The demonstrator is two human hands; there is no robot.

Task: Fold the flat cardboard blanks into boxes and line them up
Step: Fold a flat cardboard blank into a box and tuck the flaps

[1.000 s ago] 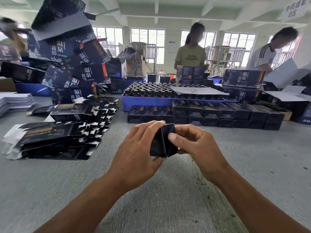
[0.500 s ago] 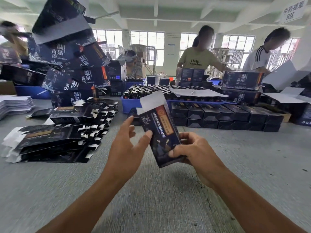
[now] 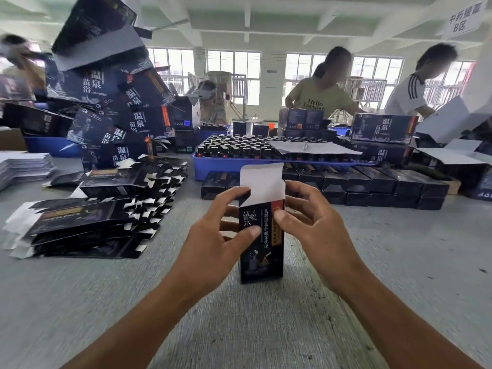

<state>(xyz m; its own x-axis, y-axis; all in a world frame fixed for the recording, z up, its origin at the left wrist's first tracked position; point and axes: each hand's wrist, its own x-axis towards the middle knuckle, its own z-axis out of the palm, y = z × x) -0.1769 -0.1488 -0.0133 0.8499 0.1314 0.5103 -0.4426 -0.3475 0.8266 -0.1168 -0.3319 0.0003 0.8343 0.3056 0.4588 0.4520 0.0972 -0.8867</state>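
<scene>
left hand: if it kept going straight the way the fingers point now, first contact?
The left hand points up and right, and its fingers already touch the upright box it holds. Beyond that box, the next thing in line is probably the row of finished boxes, though depth is hard to judge.

— What kind of place is this?
— It looks like a packing workshop. Flat box blanks (image 3: 87, 225) lie in piles on the long gray tabletop (image 3: 399, 249), near a blue tray (image 3: 226, 166) of little bottles (image 3: 234, 149), with workers (image 3: 319, 94) behind.
</scene>
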